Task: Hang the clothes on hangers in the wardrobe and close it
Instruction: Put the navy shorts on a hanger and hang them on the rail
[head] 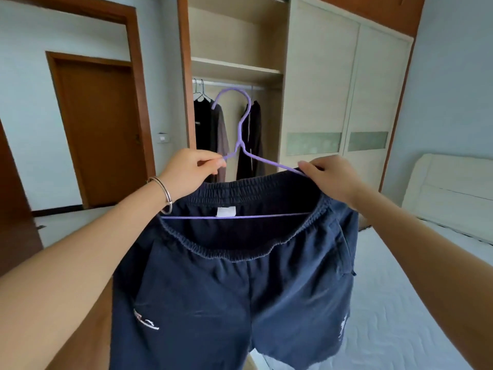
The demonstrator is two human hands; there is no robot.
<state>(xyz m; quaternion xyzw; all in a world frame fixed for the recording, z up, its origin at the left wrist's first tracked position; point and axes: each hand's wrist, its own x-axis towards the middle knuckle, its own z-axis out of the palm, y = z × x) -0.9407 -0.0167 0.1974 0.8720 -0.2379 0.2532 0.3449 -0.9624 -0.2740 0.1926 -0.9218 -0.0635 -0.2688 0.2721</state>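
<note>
You hold the hanger [240, 145] up in front of the open wardrobe [237, 68], hook uppermost, with the shorts [226, 289] on it. The waistband is stretched over the hanger's arms, and the bottom bar shows inside the opening. Your left hand [192, 166] pinches the hanger's left arm just below the neck between thumb and fingertips. Your right hand [333, 177] pinches the right arm where it meets the waistband; whether it grips cloth as well cannot be told. The shorts are likely light and soft. They hang limp, and the elastic waistband can slide along the thin wire, so keep the hanger level. The hanger is probably stiff enough to carry by one point. To hook it on, hold it at the neck, just below the hook, with one hand and steady the waistband with the other. Inside the wardrobe, the rail [232, 85] sits under a shelf. It carries dark clothes [210, 124] at the left end and one dark garment [253, 134] further right, with a gap between them. The sliding doors [320, 89] are stacked to the right, leaving the hanging bay open. The bed [400, 289] lies to your right.
</note>
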